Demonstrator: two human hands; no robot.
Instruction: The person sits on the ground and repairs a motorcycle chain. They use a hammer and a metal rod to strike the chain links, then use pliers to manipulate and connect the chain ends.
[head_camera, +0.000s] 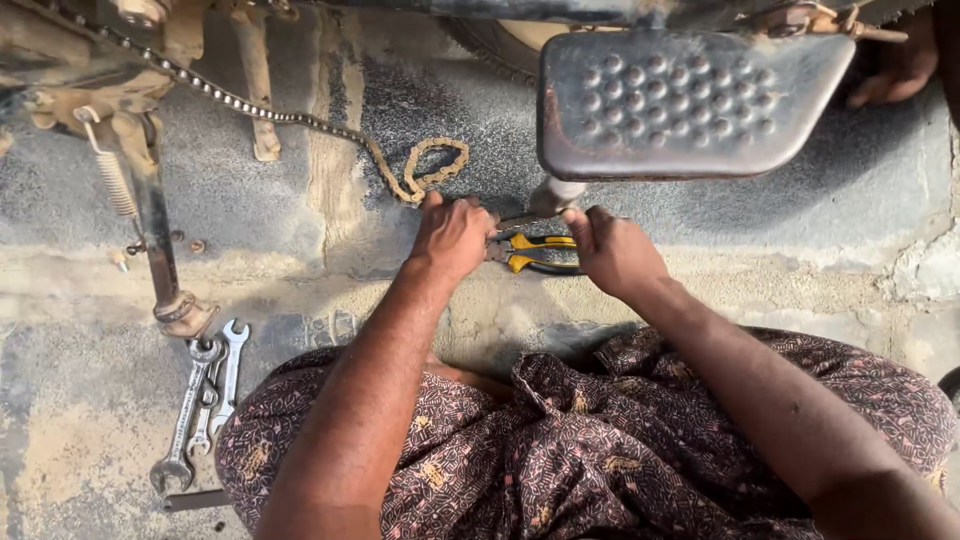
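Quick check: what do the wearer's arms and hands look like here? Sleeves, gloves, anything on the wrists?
Both arms are bare from the frame edge down, with no sleeves in view. The left hand and right hand have no gloves; no watch, band or ring shows. The only clothing visible is a dark patterned cloth with small pinkish motifs across the lap.

Pliers and drive chain at the hands, concrete floor.

The pliers (535, 253) lay flat on the concrete between the two hands, handles sleeved in yellow and black and pointing right, the metal head turned left and hidden under the left hand (452, 235). The right hand (612, 252) was closed just beside the handle ends; contact could not be confirmed. The chain (425, 165) was rusty and tan with dirt, running down slack from upper left and ending in a loose loop on the floor just above the left hand's knuckles.
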